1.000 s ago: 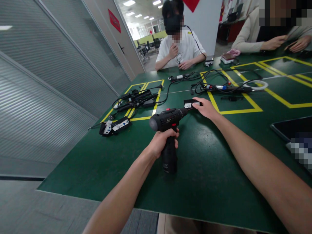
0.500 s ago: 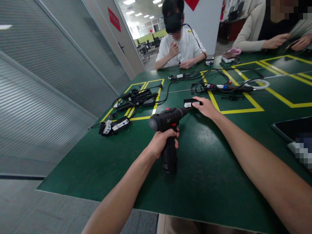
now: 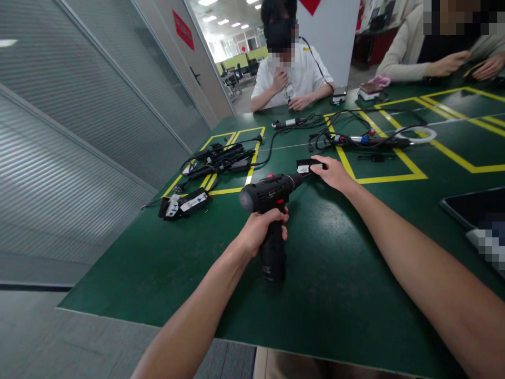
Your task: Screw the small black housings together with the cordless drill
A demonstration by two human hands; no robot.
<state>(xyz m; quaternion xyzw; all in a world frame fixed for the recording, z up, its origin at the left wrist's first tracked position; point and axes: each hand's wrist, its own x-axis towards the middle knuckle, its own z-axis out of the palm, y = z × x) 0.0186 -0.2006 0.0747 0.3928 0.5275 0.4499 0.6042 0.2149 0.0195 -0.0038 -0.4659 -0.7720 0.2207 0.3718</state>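
My left hand [image 3: 262,231] is wrapped round the handle of a black cordless drill [image 3: 272,193], which has red accents. The drill points away from me and slightly right, its battery base low over the table. Just past the chuck is a small black block with a white label [image 3: 303,168]. My right hand [image 3: 330,172] grips the right end of this labelled block, fingers on top and thumb at the near side. Whether the drill's bit touches the block I cannot tell; the tip is hard to make out.
On the green table [image 3: 158,263] lie tangled black cables and adapters [image 3: 221,158], open black labelled pieces [image 3: 185,204], and a pen-like tool with cord [image 3: 363,141]. A dark tablet-like device [image 3: 477,208] is at right. Two people sit across the table.
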